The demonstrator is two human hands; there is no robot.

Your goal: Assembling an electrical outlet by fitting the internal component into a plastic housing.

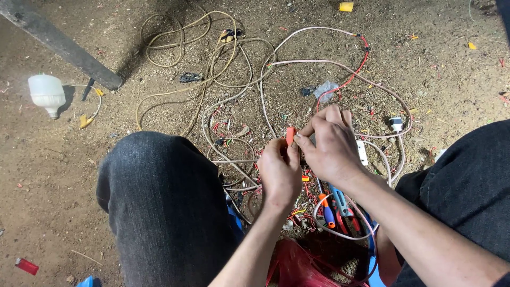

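Knees (164,202) frame my view; beyond them sprawls the cable tangle (255,79). My left hand (279,172) and right hand (332,146) pinch an orange connector (290,134) above the tangle's near edge; wiring looks unfinished, cut scraps lying around.

My left grip (279,170) and right grip (330,146) meet between my knees, touching, with a small connector (290,135) pinched at their tips. Beyond them a tangle of wires (249,79) spreads over the dirt floor (64,175). Just beneath my right wrist lie a screwdriver (327,210) and pliers (341,204). Far left of my left grip, past my knee (159,180), sits a light bulb (47,94) beside a bar (58,40). A bag (295,266) lies nearest me, under my forearms.
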